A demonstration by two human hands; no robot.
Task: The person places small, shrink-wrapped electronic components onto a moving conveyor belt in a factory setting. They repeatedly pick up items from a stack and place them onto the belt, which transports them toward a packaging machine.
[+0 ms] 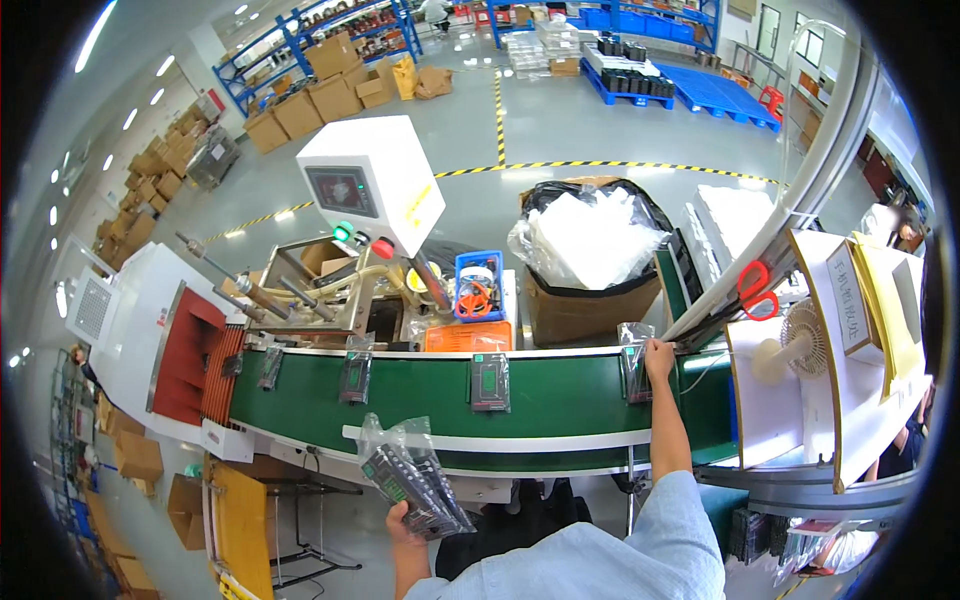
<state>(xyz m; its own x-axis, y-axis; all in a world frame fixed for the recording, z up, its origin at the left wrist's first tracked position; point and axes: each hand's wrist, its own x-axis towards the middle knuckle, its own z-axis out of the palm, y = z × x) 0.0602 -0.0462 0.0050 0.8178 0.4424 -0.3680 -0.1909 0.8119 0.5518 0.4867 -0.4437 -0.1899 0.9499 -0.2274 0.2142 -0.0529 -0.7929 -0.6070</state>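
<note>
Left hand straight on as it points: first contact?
Likely the long white front rail of the green conveyor belt, beyond the clear-bagged dark packages the left hand holds; height unclear, may pass above.

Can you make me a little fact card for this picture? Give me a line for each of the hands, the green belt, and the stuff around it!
Left hand: holds a bunch of clear-bagged dark packages
Right hand: on a bagged package lying on the belt
Green belt: carries more bagged packages, spaced out in a row
Belt's left end: white machine with red strips
Behind the belt: white control box, orange bin, cardboard box
Right side: red-handled scissors, small fan
</note>
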